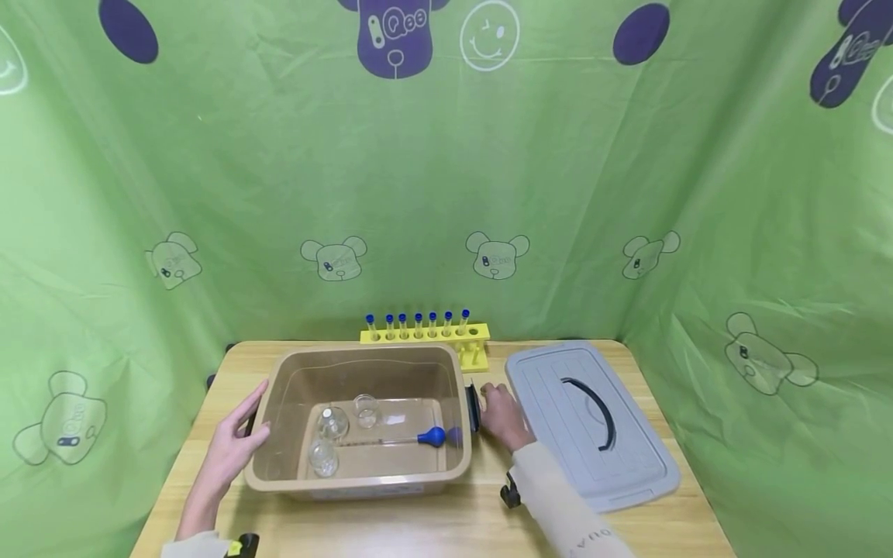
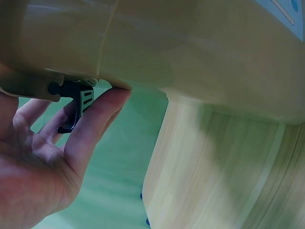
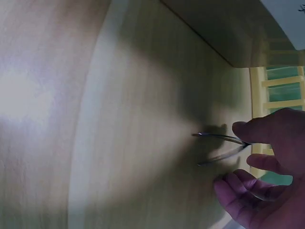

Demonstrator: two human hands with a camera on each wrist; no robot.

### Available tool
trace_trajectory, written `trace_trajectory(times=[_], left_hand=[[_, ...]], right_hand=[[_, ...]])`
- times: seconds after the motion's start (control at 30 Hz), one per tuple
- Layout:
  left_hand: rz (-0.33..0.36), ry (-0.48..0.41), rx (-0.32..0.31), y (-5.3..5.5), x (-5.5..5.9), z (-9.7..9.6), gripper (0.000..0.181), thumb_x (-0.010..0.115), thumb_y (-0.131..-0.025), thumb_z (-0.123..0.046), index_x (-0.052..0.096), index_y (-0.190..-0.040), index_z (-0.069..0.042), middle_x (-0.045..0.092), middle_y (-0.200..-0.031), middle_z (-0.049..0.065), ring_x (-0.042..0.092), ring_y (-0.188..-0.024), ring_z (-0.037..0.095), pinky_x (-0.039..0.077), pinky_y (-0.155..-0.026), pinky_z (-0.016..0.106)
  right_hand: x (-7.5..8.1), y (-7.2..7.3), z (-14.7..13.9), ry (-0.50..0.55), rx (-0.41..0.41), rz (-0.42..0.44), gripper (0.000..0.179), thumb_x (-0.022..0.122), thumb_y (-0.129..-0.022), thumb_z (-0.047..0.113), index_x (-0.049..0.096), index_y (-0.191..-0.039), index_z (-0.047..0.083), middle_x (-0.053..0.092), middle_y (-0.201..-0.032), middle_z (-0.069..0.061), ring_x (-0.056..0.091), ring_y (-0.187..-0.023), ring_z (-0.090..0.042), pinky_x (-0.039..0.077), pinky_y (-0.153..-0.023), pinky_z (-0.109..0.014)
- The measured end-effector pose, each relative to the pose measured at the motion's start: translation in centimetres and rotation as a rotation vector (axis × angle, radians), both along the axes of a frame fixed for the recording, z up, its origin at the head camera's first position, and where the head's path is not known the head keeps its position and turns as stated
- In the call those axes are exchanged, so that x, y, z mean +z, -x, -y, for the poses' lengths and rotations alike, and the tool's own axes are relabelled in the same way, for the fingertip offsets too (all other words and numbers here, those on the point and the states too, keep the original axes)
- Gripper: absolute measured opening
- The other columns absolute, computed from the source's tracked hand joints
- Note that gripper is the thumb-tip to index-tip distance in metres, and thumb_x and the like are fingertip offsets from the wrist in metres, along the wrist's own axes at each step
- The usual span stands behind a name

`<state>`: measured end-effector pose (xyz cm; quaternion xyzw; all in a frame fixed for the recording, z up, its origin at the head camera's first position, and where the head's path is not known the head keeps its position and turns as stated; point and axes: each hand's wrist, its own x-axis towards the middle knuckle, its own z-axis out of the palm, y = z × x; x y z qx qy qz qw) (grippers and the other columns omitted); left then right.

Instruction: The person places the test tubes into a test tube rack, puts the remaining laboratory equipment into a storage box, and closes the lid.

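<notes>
My left hand rests at the left side of a brown plastic storage box, fingers spread and fairly straight around the black latch. A fingertip touches the box wall in the left wrist view. Beyond the box's right side, my right hand pinches metal tweezers near their joined end, prongs spread apart over the table. Inside the box are a glass flask, a small beaker, another clear glass vessel and a glass pipette with a blue rubber bulb.
Behind the box stands a yellow test tube rack with several blue-capped tubes. A grey lid with a black handle lies to the right on the wooden table. Green curtain surrounds the table's back and sides.
</notes>
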<state>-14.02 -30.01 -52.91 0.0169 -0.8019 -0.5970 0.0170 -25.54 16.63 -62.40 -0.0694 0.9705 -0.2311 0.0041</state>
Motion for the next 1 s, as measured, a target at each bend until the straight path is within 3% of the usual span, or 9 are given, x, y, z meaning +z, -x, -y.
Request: trace_trajectory(times=[0.1,0.23,0.43,0.53,0.7,0.87,1.0], left_hand=[[-0.003,-0.003,-0.005,0.1,-0.1,0.0,0.069,0.060,-0.097,0.005,0.034,-0.160,-0.009,0.027,-0.164,0.023,0.049,-0.129,0.048,0.057,-0.088,0.019],[-0.008,-0.009,-0.013,0.2,-0.1,0.1,0.069,0.060,-0.097,0.004,0.034,-0.160,-0.009,0.027,-0.164,0.023,0.048,-0.130,0.048,0.055,-0.089,0.018],[0.007,-0.009,-0.017,0.1,-0.3,0.3,0.070,0.060,-0.097,0.005,0.033,-0.160,-0.010,0.026,-0.164,0.025,0.054,-0.125,0.045,0.060,-0.086,0.026],[0.009,-0.016,-0.016,0.1,-0.2,0.4,0.070,0.060,-0.097,0.005,0.034,-0.160,-0.010,0.026,-0.164,0.026,0.055,-0.123,0.046,0.062,-0.085,0.028],[0.004,-0.017,-0.020,0.1,-0.1,0.3,0.070,0.061,-0.097,0.005,0.034,-0.160,-0.009,0.026,-0.163,0.026,0.054,-0.123,0.050,0.061,-0.086,0.028],[-0.004,-0.006,-0.022,0.1,-0.1,0.3,0.070,0.060,-0.097,0.006,0.034,-0.160,-0.009,0.027,-0.163,0.026,0.057,-0.121,0.051,0.061,-0.086,0.028],[-0.019,-0.003,-0.025,0.1,-0.3,0.2,0.071,0.060,-0.095,0.008,0.034,-0.160,-0.008,0.027,-0.163,0.026,0.055,-0.122,0.053,0.060,-0.087,0.024]], right_hand=[[-0.2,-0.1,0.2,0.005,-0.012,-0.003,0.040,0.071,-0.078,-0.008,0.065,-0.117,-0.010,0.063,-0.104,-0.027,0.065,-0.090,-0.040,0.062,-0.081,-0.052],[-0.6,0.0,0.4,-0.001,-0.022,-0.010,0.028,0.068,-0.082,-0.010,0.066,-0.110,-0.010,0.062,-0.098,-0.024,0.064,-0.086,-0.037,0.063,-0.077,-0.049],[-0.6,-0.3,0.8,0.010,-0.011,0.004,0.015,0.067,-0.086,-0.007,0.067,-0.101,-0.006,0.062,-0.087,-0.017,0.062,-0.079,-0.031,0.062,-0.069,-0.045],[-0.2,-0.4,0.7,0.023,-0.007,0.005,0.009,0.068,-0.090,0.003,0.067,-0.095,-0.004,0.063,-0.082,-0.014,0.063,-0.075,-0.031,0.062,-0.067,-0.046],[0.5,-0.8,0.0,0.050,-0.020,0.016,0.020,0.073,-0.089,0.016,0.068,-0.092,-0.003,0.069,-0.082,-0.013,0.067,-0.076,-0.031,0.063,-0.072,-0.046],[1.4,-0.8,-0.9,0.091,-0.051,0.012,0.022,0.073,-0.079,0.004,0.069,-0.100,-0.005,0.067,-0.085,-0.013,0.064,-0.074,-0.029,0.061,-0.068,-0.046],[2.5,-0.4,-1.6,0.105,-0.076,-0.031,0.017,0.072,-0.080,0.000,0.069,-0.097,-0.002,0.063,-0.081,-0.010,0.060,-0.070,-0.026,0.058,-0.062,-0.044]])
